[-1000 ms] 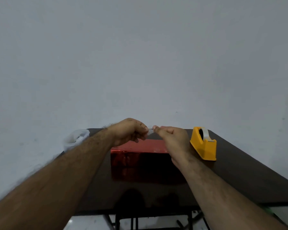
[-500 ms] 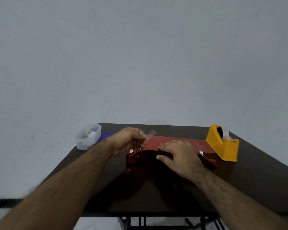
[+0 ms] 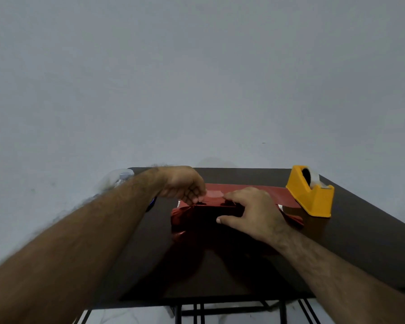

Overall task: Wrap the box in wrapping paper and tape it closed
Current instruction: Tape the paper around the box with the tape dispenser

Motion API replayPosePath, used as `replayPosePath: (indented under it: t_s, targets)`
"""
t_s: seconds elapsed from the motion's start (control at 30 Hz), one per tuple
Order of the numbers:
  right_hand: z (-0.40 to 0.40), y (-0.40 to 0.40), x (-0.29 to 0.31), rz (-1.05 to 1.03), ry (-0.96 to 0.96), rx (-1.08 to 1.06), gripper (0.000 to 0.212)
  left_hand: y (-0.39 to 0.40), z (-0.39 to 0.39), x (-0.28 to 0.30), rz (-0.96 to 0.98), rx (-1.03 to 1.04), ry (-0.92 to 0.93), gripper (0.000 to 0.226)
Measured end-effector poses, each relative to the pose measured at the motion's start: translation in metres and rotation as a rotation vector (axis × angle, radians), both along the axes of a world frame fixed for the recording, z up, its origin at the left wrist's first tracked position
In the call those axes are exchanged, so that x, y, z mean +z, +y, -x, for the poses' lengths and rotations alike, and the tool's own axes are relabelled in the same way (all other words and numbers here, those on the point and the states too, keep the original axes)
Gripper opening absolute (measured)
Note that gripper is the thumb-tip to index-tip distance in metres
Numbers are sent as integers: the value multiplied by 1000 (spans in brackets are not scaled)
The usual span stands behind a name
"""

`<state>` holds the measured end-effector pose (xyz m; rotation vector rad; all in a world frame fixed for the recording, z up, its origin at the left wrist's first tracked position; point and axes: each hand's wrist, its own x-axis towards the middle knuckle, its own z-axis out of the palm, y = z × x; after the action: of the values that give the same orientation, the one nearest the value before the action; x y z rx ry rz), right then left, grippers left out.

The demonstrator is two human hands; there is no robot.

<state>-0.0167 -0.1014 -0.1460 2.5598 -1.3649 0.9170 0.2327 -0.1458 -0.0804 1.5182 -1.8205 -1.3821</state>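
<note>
A box covered in shiny red wrapping paper [image 3: 197, 220] lies in the middle of the dark table [image 3: 351, 244]. A flat red flap [image 3: 271, 194] reaches back toward the wall. A short clear tape strip [image 3: 213, 194] lies across the top seam. My left hand [image 3: 185, 185] pinches the strip's left end with curled fingers. My right hand [image 3: 253, 213] lies flat on the box top, fingers spread, its fingertips at the strip's right end. The paper at the box's left end is bunched and loose.
A yellow tape dispenser [image 3: 310, 191] with a clear roll stands on the table to the right of the box. A clear plastic container [image 3: 123, 176] sits at the back left corner, mostly behind my left forearm. A grey wall rises directly behind the table.
Both hands held the tape strip up in the air a second ago. My right hand then went down onto the box. My left hand has now lowered the strip onto the top seam.
</note>
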Motion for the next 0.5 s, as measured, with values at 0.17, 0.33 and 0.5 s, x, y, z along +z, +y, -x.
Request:
replayPosePath:
  t_s: [0.17, 0.33, 0.5]
  targets:
    - [4, -5, -7, -20, -14, 38, 99, -3, 8, 3, -27, 33, -80, 15]
    - [6, -9, -5, -23, 5, 68, 100, -1, 14, 10, -33, 50, -154, 13]
    - [7, -13, 2, 20, 138, 50, 84, -1, 20, 13, -44, 71, -214, 10]
